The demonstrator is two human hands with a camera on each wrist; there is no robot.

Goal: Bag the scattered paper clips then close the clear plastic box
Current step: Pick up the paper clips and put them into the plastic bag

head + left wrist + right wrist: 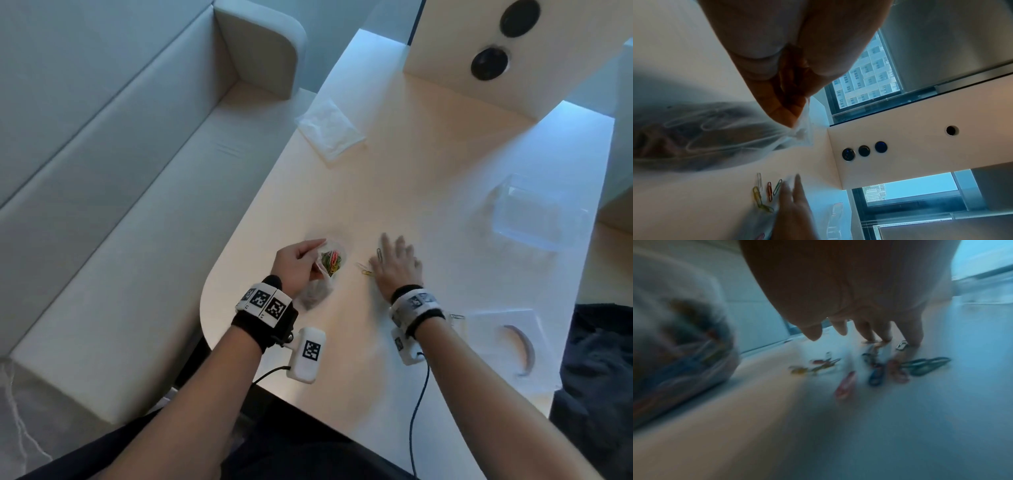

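bag (327, 265) held pinched open by left hand (297, 267), near table's (428, 164) left edge | loose clips (888, 369) covered by flat-fingered right hand (397, 263) | clips best swept together, then lifted | box (537, 212) stands open near right edge

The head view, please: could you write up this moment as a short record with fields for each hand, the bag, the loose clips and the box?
left hand: pinches the mouth of the plastic bag, holding it open
plastic bag: clear, already holds coloured paper clips
right hand: fingers spread, low over the loose clips, grip on nothing
loose paper clips: several coloured ones on the white table, beside the bag
clear plastic box: far right of the table, untouched; lid state unclear
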